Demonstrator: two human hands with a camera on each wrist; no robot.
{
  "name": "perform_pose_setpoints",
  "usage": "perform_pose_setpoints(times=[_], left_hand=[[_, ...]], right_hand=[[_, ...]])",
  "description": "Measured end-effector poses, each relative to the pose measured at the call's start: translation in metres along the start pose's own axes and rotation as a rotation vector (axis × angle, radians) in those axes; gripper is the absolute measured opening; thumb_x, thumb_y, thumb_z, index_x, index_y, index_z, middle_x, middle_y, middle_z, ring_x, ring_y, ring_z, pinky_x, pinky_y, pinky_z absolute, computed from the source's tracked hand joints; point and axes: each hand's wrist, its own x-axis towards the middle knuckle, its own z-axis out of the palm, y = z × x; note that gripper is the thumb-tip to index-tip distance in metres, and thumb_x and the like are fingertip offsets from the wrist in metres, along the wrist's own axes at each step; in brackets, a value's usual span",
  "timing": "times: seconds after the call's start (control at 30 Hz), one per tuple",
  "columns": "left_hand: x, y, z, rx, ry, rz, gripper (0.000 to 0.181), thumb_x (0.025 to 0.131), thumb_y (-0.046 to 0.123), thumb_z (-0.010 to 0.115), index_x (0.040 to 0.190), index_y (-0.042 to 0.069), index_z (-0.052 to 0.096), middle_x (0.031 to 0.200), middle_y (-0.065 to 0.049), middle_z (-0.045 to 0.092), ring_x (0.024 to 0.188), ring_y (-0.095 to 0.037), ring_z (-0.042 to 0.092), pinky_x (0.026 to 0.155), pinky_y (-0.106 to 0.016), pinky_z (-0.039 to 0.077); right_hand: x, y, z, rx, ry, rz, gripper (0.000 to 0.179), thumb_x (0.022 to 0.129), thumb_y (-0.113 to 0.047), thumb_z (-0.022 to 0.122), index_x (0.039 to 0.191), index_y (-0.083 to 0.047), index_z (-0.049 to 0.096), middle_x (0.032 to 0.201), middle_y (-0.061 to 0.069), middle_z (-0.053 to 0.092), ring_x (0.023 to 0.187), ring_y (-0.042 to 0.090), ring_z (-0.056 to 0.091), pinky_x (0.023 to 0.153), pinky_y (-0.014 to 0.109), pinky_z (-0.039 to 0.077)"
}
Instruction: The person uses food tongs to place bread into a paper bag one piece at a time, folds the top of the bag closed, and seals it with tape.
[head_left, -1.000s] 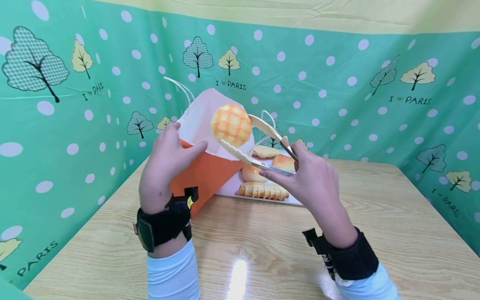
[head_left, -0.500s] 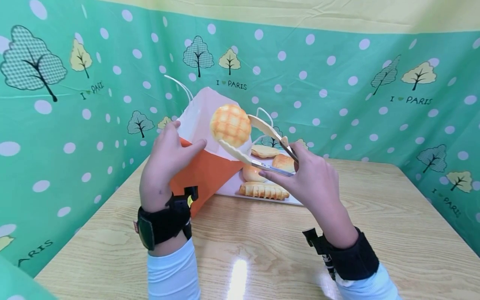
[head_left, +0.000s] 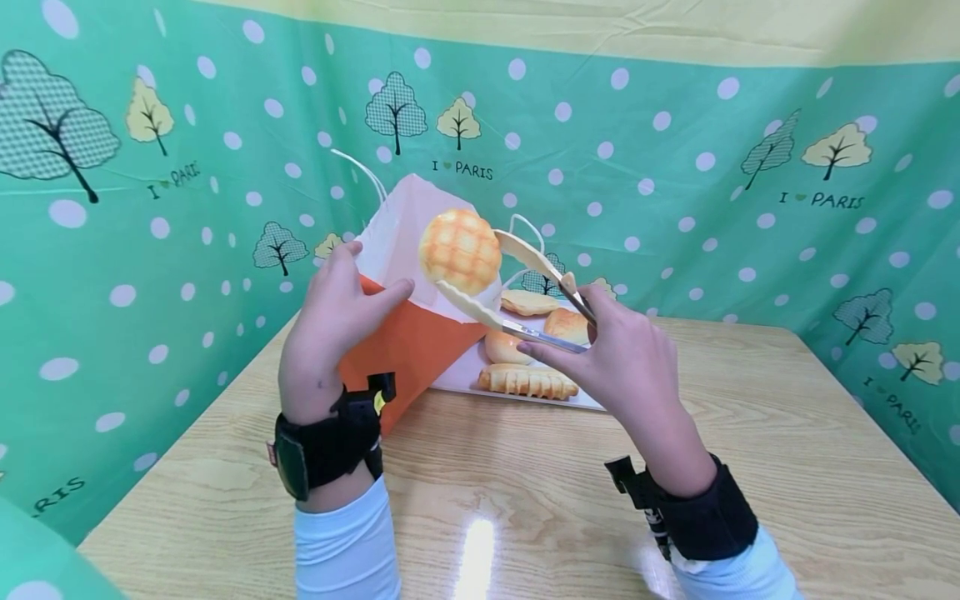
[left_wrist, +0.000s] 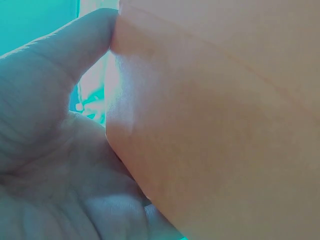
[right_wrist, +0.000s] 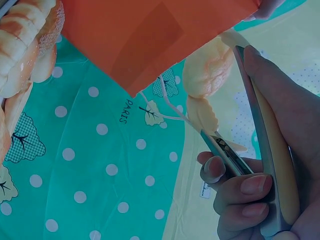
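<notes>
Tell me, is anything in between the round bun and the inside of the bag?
No, nothing that I can see. The tongs hold the round bun right at the open bag, and the head view shows no other thing in the way.

You see an orange bag (head_left: 408, 350) with a pinkish-white interior (head_left: 408, 225), a golden bun (head_left: 461, 250) with a browned lattice, and silver tongs (head_left: 542, 336) with cream tips (head_left: 468, 304). Your sleeves (head_left: 345, 542) are light blue; your wrist straps (head_left: 701, 515), black. Note the green backdrop (head_left: 641, 217): pale dots (head_left: 618, 78), checked trees (head_left: 396, 107), yellow trees (head_left: 458, 121). The worktop (head_left: 750, 400) is light with wood grain.
</notes>
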Motion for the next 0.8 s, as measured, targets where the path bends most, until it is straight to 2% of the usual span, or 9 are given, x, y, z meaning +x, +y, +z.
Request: perform_pose_setpoints(times=[0.6,0.8], left_hand=[[0.0003,0.0008,0.0007,-0.002,-0.013,-0.013,0.087,0.086,0.039,0.058,0.148,0.002,0.009,0.095,-0.014,0.038,0.056,-0.022,0.04,0.061,-0.033,0.033],[0.0013,0.0003,0.0015,-0.01,-0.019,-0.015,0.083,0.085,0.033,0.056,0.147,0.003,0.01,0.085,-0.012,0.041,0.054,-0.022,0.041,0.06,-0.032,0.034]], right_hand=[[0.0,0.0005,0.0001,0.008,-0.006,-0.005,0.071,0.057,-0.082,0.059,0.086,-0.018,0.046,0.058,-0.001,0.042,0.046,0.017,0.037,0.041,0.03,0.025],[-0.0006,-0.0004,0.0009,0.03,-0.01,-0.006,0.069,0.058,-0.08,0.06,0.083,-0.018,0.045,0.056,-0.001,0.041,0.044,0.017,0.036,0.04,0.03,0.024]])
